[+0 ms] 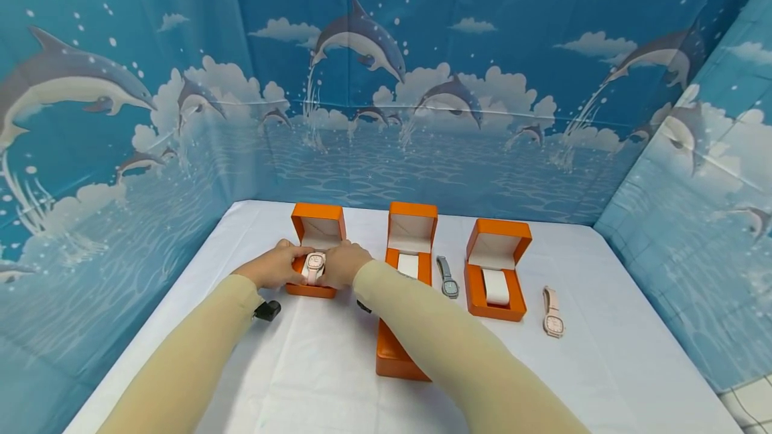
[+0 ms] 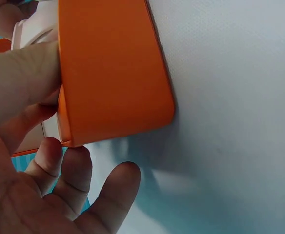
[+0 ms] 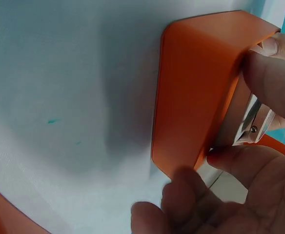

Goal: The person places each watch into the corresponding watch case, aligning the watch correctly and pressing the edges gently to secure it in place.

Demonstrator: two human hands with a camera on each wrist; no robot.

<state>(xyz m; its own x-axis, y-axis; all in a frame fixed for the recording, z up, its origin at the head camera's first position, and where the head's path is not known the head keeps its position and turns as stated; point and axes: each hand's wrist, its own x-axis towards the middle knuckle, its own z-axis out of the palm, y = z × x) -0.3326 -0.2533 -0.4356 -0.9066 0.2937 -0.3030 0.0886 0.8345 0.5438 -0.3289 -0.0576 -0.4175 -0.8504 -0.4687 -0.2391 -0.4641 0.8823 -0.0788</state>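
Note:
A pink wristwatch (image 1: 315, 262) sits on a pale cushion inside the open orange watch box (image 1: 310, 291) at the left of the table. My left hand (image 1: 274, 266) grips the watch and cushion from the left, its thumb reaching over the box's near wall in the left wrist view. From the right, my right hand (image 1: 346, 264) pinches them between thumb and forefinger. Its other fingers stay outside the orange box wall (image 3: 196, 87). Part of the cushion is hidden by the fingers.
A middle open orange box (image 1: 413, 209) and a right one (image 1: 498, 310) each hold a white cushion. Between them lies a grey watch (image 1: 447, 278); a pink watch (image 1: 553, 317) lies far right. Another orange box (image 1: 398, 360) stands nearer, partly under the right sleeve.

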